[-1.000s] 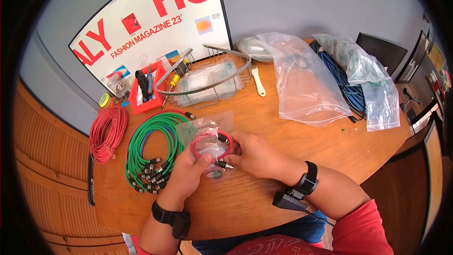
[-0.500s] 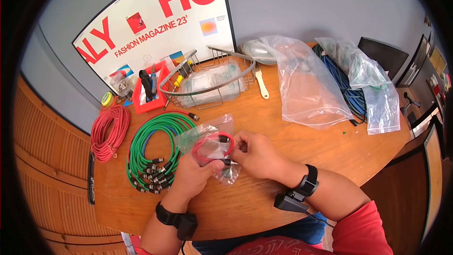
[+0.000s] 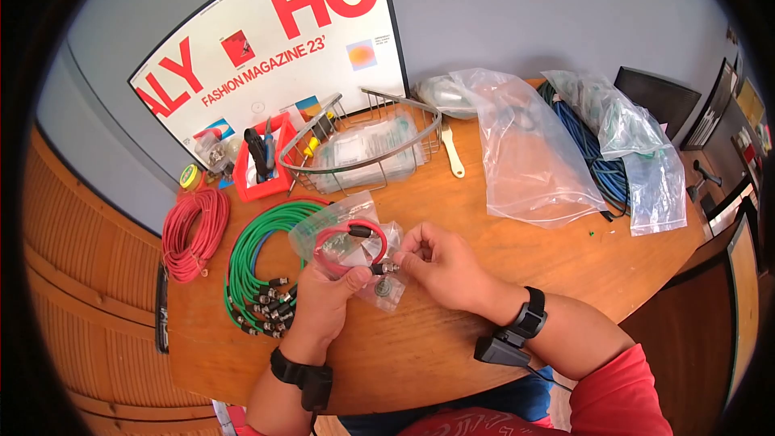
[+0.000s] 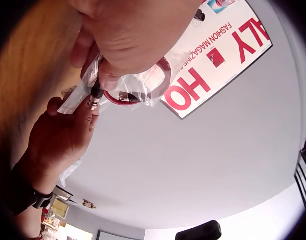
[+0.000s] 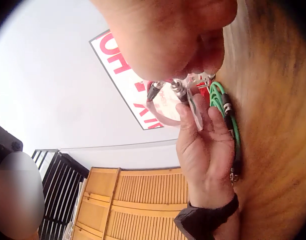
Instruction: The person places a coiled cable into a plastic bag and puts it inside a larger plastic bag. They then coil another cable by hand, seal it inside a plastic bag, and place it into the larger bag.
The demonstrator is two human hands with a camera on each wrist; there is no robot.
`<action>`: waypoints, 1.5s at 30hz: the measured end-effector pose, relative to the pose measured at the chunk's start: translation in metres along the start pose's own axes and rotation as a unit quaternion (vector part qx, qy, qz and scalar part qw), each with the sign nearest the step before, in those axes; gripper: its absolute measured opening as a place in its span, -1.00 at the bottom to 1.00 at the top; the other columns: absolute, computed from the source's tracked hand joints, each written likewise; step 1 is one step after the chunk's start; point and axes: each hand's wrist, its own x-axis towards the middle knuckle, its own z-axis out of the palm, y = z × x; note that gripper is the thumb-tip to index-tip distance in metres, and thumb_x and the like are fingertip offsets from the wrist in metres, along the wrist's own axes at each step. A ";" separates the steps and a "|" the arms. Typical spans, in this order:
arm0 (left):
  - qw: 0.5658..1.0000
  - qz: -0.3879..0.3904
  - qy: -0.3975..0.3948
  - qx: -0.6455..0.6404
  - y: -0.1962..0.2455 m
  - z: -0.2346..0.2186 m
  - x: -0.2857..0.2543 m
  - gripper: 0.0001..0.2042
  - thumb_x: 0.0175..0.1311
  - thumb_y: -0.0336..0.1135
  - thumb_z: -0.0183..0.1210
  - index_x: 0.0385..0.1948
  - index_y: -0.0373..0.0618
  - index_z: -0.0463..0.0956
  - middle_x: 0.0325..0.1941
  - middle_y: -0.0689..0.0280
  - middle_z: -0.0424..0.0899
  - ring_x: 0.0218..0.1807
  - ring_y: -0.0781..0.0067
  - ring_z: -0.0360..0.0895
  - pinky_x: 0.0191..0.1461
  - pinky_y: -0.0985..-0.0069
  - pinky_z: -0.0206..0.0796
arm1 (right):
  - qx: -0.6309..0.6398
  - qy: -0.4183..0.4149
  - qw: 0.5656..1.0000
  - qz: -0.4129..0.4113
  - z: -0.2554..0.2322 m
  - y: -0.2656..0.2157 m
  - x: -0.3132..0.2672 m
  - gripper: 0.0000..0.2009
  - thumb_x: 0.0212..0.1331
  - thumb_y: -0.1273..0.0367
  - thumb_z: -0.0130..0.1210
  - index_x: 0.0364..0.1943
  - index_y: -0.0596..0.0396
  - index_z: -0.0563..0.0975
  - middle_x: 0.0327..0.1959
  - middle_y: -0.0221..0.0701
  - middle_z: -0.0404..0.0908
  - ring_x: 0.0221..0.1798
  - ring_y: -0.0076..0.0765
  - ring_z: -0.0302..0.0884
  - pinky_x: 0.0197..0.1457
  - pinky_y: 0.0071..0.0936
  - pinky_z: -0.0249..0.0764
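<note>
Small loop of red cable (image 3: pixel 384 245) held above the near part of the desk (image 3: pixel 436 363), to the right of the green cables (image 3: pixel 236 262). The left hand (image 3: pixel 321 305) grips the loop's near side together with a clear bag (image 3: pixel 349 208), thumb uppermost; whether the loop lies inside the bag cannot be told. The right hand (image 3: pixel 454 271) has bent fingers, their tips at the near connector (image 3: pixel 393 268); whether they pinch it or the bag cannot be told. Handling, as judged by eye: light, springy cable with stiff ends, neither part especially fragile; the bag thin, limp and probably slippery. The best hold is likely on the black sleeve (image 3: pixel 377 270). Orientation: the near connector's metal tip points right, its long axis running roughly left to right; the loop, nearly round, has no marked long axis.
</note>
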 end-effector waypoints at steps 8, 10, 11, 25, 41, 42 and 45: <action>1.000 -0.009 -0.017 -0.019 -0.002 -0.001 0.004 -0.43 0.10 -0.24 0.44 0.13 -0.14 0.40 0.02 0.34 0.59 -0.02 0.51 0.56 0.03 0.52 0.45 | 0.047 -0.044 0.998 0.010 -0.001 0.005 0.001 -0.91 0.23 0.43 0.17 -0.29 0.17 0.52 -0.44 -0.51 0.59 -0.41 -0.66 0.47 -0.33 -0.61 0.44; 0.999 0.002 -0.037 -0.015 -0.002 0.001 0.003 -0.42 0.08 -0.24 0.45 0.14 -0.14 0.39 0.02 0.34 0.59 0.00 0.51 0.55 0.05 0.51 0.44 | 0.094 -0.053 0.994 0.020 0.001 0.002 -0.001 -0.91 0.24 0.44 0.16 -0.28 0.17 0.52 -0.44 -0.51 0.59 -0.39 -0.67 0.47 -0.32 -0.63 0.44; 0.999 0.018 -0.044 0.008 -0.002 0.004 0.001 -0.41 0.06 -0.24 0.46 0.13 -0.16 0.39 0.02 0.34 0.59 0.02 0.50 0.54 0.08 0.50 0.43 | 0.092 -0.055 0.994 0.020 0.002 0.001 -0.002 -0.91 0.24 0.44 0.16 -0.28 0.17 0.52 -0.44 -0.51 0.59 -0.39 -0.67 0.47 -0.32 -0.63 0.44; 0.999 0.032 0.024 0.004 0.000 0.006 0.002 -0.43 0.09 -0.23 0.45 0.11 -0.17 0.39 -0.02 0.38 0.60 -0.02 0.52 0.54 0.04 0.52 0.42 | 0.087 -0.057 0.994 -0.021 0.006 0.012 -0.002 -0.93 0.24 0.44 0.18 -0.33 0.13 0.53 -0.50 -0.59 0.50 -0.46 -0.73 0.35 -0.39 -0.66 0.33; 0.983 0.118 0.029 0.140 -0.005 -0.001 0.006 -0.55 0.12 -0.35 0.39 0.03 -0.26 0.46 -0.05 0.28 0.65 -0.03 0.49 0.57 0.09 0.47 0.41 | 0.095 -0.007 0.995 -0.030 0.011 0.004 0.000 -0.83 0.24 0.36 0.21 -0.40 0.14 0.51 -0.53 -0.55 0.48 -0.47 -0.69 0.35 -0.44 -0.61 0.31; 0.983 0.114 0.019 0.139 -0.005 0.000 0.005 -0.53 0.13 -0.34 0.39 0.05 -0.27 0.44 -0.05 0.29 0.64 -0.02 0.48 0.56 0.10 0.47 0.40 | 0.024 -0.021 0.999 -0.015 0.008 0.001 0.000 -0.81 0.22 0.35 0.22 -0.45 0.13 0.51 -0.54 -0.51 0.48 -0.48 -0.65 0.35 -0.43 -0.57 0.33; 0.981 0.148 0.007 0.123 -0.001 0.008 -0.001 -0.49 0.13 -0.31 0.40 0.08 -0.27 0.40 -0.04 0.28 0.63 0.00 0.45 0.56 0.13 0.46 0.39 | -0.054 -0.046 0.997 -0.007 0.008 0.006 -0.002 -0.78 0.16 0.34 0.24 -0.53 0.13 0.49 -0.55 -0.41 0.50 -0.51 -0.52 0.38 -0.42 -0.46 0.36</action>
